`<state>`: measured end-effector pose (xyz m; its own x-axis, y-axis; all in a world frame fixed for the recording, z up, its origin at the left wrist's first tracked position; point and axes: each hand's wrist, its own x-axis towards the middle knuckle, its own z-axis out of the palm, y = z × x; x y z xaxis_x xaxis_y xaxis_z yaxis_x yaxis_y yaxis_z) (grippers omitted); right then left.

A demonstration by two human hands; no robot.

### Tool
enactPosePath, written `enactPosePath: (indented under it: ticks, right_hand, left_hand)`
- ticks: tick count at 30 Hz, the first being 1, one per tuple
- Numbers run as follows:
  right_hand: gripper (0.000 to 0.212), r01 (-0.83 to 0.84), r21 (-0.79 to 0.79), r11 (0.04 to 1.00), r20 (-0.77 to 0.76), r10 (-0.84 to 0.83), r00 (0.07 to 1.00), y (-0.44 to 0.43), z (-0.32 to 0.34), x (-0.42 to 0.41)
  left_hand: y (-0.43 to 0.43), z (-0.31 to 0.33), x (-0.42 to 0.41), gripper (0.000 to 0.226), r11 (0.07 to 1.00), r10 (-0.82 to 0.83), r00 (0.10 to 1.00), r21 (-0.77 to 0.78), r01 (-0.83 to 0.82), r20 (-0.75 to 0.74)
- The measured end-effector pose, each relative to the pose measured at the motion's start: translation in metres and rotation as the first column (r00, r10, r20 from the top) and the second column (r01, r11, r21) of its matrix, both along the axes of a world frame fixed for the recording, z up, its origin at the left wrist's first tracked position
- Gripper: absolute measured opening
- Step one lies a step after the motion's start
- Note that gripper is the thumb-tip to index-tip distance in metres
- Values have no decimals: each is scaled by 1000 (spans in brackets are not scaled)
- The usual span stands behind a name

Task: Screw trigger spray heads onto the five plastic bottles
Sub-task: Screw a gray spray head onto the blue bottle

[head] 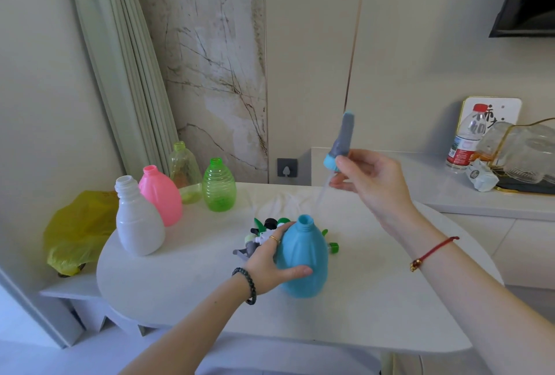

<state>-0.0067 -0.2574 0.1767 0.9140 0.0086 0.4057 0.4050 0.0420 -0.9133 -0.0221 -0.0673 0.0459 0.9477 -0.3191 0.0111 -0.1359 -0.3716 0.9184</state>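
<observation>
A blue bottle [306, 257] stands upright and uncapped on the white table [186, 284], and my left hand [270, 260] grips its side. My right hand [369, 179] holds a grey spray head with a blue collar [342, 140] in the air, above and to the right of the bottle's neck, its clear tube hanging down. Behind the blue bottle lies a pile of loose spray heads [261, 233]. At the back left stand a white bottle [136, 218], a pink bottle [160, 196], a yellowish clear bottle [184, 172] and a green bottle [219, 185], all uncapped.
A yellow plastic bag [75, 230] sits on a low shelf left of the table. On the counter to the right are a water bottle [465, 140], a glass jug [522, 155] and a small white packet [480, 176]. A folded curtain [126, 74] hangs behind the bottles.
</observation>
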Motion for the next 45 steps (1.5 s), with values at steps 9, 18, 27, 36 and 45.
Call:
enactPosePath:
  ticks: [9,18,27,36,45]
  right_hand:
    - [16,-31,-189,982,-150,2,989,20,-71,-8]
    - [10,-86,-300,950,-125,51,991,29,-69,-8]
    - [27,141,-666,732,29,-164,986,22,-48,-22]
    - [23,5,-977,212,49,203,978,25,33,1]
    - [34,-220,-975,-32,-222,89,971,47,56,13]
  left_hand:
    - [-2,4,4,88,999,-15,1000,32,15,-10]
    - [-3,3,4,95,999,2,1000,40,-2,-2]
    - [-5,1,3,78,999,15,1000,34,-15,-5]
    - [-5,-1,3,77,999,19,1000,33,-19,-17]
    - [-5,0,2,76,999,15,999,34,-14,-34]
